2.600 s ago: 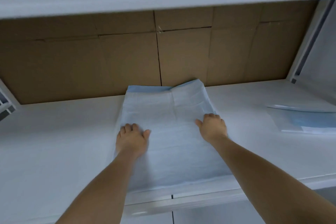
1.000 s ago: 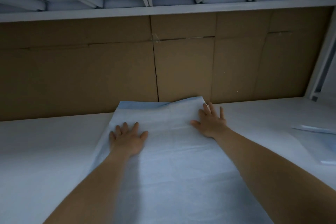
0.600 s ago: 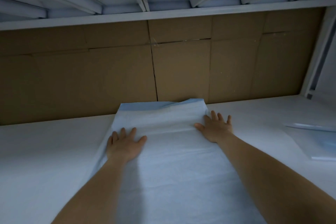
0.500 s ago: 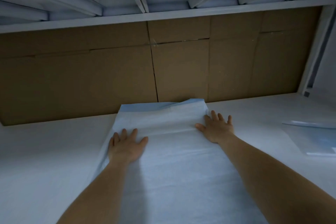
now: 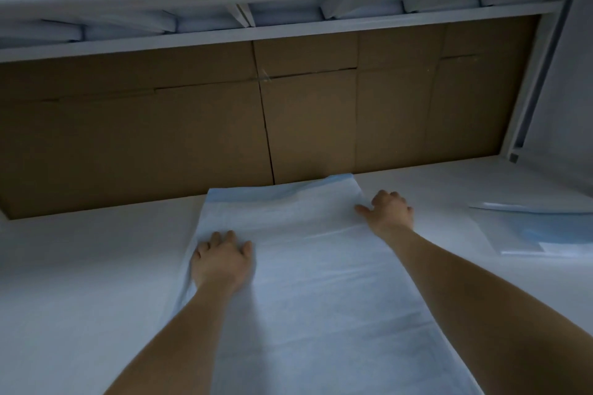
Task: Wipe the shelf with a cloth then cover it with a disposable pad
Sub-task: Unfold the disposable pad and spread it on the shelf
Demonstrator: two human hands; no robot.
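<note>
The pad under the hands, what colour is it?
The pad is very pale blue-white, with a stronger light-blue band along its far edge, as the head view shows.

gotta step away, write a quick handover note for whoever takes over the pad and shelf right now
Left hand: rests palm-down on the disposable pad, near its left edge.
Right hand: fingers curled at the pad's right edge, thumb on the pad.
Pad lies on the white shelf, far end against the cardboard backing.
Done: pad laid.
Left: covering the bare shelf on both sides.
No cloth in view.

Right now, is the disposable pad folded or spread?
Partly spread: the pad lies flat as a narrow strip under both hands; side folds cannot be ruled out.
</note>
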